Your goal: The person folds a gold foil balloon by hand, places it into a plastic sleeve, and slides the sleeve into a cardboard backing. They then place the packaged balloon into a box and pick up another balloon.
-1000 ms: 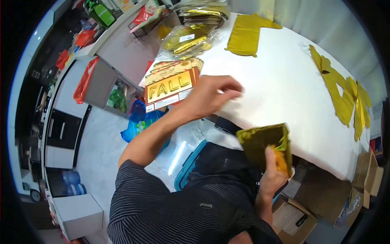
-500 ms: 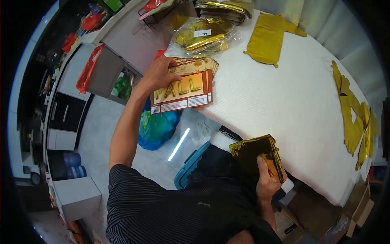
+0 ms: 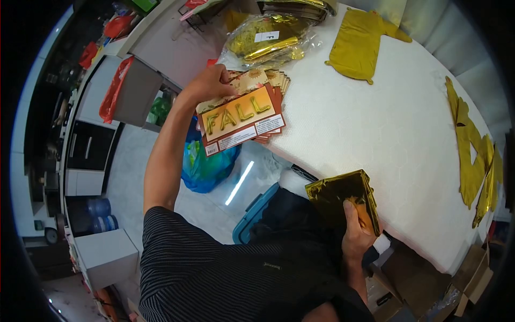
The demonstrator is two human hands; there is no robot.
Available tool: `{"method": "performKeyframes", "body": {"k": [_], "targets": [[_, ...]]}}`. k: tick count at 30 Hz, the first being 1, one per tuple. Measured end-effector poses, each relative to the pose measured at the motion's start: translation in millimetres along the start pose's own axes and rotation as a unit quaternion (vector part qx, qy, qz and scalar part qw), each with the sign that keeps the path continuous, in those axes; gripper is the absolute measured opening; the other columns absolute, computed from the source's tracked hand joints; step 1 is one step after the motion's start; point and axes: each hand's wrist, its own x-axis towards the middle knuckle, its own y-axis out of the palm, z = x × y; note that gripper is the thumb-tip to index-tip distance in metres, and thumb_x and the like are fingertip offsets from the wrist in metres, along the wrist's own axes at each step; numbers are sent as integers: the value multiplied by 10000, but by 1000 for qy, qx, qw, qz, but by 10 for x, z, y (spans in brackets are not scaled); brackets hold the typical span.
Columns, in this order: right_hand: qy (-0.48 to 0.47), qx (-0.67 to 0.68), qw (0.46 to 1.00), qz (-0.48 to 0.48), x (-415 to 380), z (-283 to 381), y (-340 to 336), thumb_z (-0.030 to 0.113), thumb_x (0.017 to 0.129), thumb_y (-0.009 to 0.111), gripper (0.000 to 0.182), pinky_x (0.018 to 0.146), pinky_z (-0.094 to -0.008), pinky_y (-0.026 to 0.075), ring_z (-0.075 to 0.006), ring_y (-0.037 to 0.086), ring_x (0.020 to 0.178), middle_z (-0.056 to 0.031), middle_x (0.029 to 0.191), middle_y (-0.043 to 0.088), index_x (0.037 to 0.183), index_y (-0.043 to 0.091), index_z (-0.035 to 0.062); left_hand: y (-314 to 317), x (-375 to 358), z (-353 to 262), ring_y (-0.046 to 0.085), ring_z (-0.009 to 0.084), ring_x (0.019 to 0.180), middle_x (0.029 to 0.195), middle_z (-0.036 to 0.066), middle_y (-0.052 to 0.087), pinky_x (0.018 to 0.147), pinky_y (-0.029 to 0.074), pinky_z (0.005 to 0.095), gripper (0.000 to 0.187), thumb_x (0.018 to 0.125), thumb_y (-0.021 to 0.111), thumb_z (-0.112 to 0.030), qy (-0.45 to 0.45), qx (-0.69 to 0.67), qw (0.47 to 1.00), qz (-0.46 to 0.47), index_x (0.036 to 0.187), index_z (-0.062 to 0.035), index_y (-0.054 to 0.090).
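My left hand (image 3: 210,83) pinches the upper edge of a printed card (image 3: 238,121) that reads "FALL" in gold balloon letters. The card sits tilted over a stack of similar cards (image 3: 279,80) at the table's left edge. Down by the front edge, my right hand (image 3: 357,236) is wrapped around a folded packet of shiny gold foil (image 3: 340,196), thumb on top. Just beyond the cards lies a clear plastic bag of gold foil pieces (image 3: 268,43) with a white label marked "F".
Flat gold foil balloons lie on the white-covered table (image 3: 332,134), one balloon (image 3: 354,48) at the back and more foil shapes (image 3: 472,150) at the right. A blue plastic bag (image 3: 209,166) and a teal bin (image 3: 255,214) are below. Cardboard boxes (image 3: 475,279) stand lower right.
My left hand has tilted the "FALL" card and shifted it from the stack, its right side higher now. My right hand keeps its hold on the folded foil.
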Motion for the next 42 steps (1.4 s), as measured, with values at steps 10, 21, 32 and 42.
{"method": "performKeyframes", "body": {"k": [10,21,32,42], "targets": [[-17,51,996,-68,-81,-71,-142,-13,932,741,78,753,-279,529,-147,662,802,-76,935,742,998,731,-55,-443,-519,-607,579,62,712,793,-15,652,617,465,242,175,866,833,-95,18,-121,992,33,968,-22,711],[-86,631,762,118,-35,-145,-1190,162,984,683,129,1300,-539,208,-157,524,714,3,779,489,868,708,109,94,-162,-2257,747,197,990,1124,141,771,900,600,310,106,906,698,71,405,-383,813,169,955,18,775],[-377,675,574,267,-123,835,-1385,132,948,750,81,1173,-597,387,-208,767,900,-42,910,740,909,817,112,1555,416,-3171,699,196,1157,1239,167,724,1028,554,315,256,1006,535,113,362,-335,823,283,1182,33,704],[-318,705,505,383,142,1103,-1357,-47,880,727,72,1086,-509,529,-288,748,823,-138,847,708,823,769,-40,1723,-62,-3324,723,329,951,1060,176,758,832,564,428,377,825,849,-302,329,32,943,28,1002,-2,706]]}}
